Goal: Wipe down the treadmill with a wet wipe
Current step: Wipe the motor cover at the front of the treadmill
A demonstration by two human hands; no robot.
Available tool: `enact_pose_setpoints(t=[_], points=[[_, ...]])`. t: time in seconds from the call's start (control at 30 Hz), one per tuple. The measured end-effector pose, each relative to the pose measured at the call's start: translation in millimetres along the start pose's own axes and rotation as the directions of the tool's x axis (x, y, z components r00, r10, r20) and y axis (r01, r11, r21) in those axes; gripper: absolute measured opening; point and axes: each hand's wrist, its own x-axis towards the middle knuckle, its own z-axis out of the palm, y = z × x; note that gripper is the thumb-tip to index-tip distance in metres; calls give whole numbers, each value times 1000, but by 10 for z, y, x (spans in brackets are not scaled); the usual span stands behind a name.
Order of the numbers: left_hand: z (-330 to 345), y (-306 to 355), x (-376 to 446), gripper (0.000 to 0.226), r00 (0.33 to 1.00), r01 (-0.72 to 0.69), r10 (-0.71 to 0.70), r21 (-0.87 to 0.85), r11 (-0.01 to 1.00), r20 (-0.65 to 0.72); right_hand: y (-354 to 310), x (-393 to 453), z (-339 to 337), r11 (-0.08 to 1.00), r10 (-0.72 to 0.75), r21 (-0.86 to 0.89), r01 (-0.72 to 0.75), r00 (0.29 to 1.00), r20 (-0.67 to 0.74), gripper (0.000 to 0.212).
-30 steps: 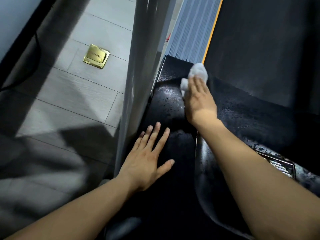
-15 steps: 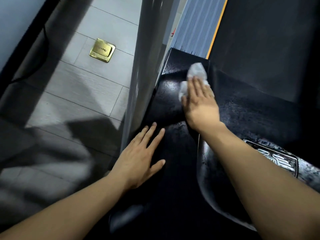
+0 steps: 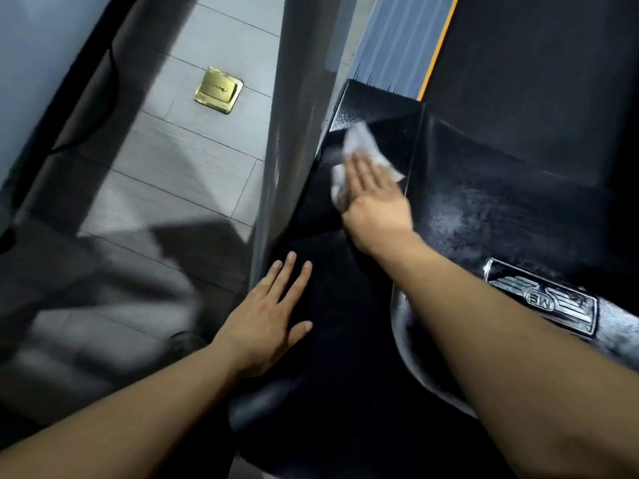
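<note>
The treadmill's glossy black front cover [image 3: 484, 216] fills the middle and right of the view, streaked with moisture. My right hand [image 3: 375, 198] presses a crumpled white wet wipe [image 3: 359, 146] flat against the cover's left part, fingers straight, the wipe sticking out beyond the fingertips. My left hand [image 3: 273, 316] rests flat on the black cover nearer to me, fingers spread, holding nothing. The dark running belt [image 3: 536, 63] lies beyond, with a grey ribbed side rail [image 3: 397, 46] and an orange stripe along its left.
A grey upright post [image 3: 294, 133] of the treadmill stands just left of both hands. A silver winged emblem [image 3: 543, 302] sits on the cover to the right. On the tiled floor at left is a brass floor socket [image 3: 218, 89].
My right hand has slid the wipe back toward me and leftward, off the cover's far edge near the orange stripe. My left hand has stayed flat on the cover.
</note>
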Motion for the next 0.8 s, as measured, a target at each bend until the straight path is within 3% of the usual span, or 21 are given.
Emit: enact_pose_setpoints(t=[0.07,0.13,0.17,0.27,0.37,0.47,0.53,0.63,0.7,0.8], points=[[-21,1,8,87,999,6,-5,-8,1000,34,215,-108,-97,976,211,39,-212,977,35,61],[-30,-5,16,87,998,16,-15,-12,1000,54,190,-205,-156,952,300,32,-304,949,96,62],[-37,-10,18,87,998,19,-18,-14,1000,58,89,-225,-174,970,244,0,-245,965,93,61],[-58,-19,18,85,997,34,-33,-10,999,68,-359,-304,-66,985,-157,-50,168,973,171,57],[-64,-21,25,83,995,40,-38,-26,999,89,-567,-394,53,945,-282,-104,310,934,220,62],[-24,-45,12,85,999,18,-16,-41,999,48,-349,-368,-17,969,-151,-163,188,965,214,60],[-35,-38,-9,87,999,9,-6,-52,999,54,-128,-477,-106,990,94,-118,-74,980,175,60],[-103,7,7,86,998,9,-5,-75,997,61,-125,-756,-56,928,373,-18,-373,927,45,63],[-162,1,-2,78,998,-1,6,-91,996,60,-328,-791,25,916,401,-22,-401,914,62,64],[-277,-118,-49,62,998,-56,58,-42,998,40,-735,-783,182,984,165,-87,-152,974,157,70]])
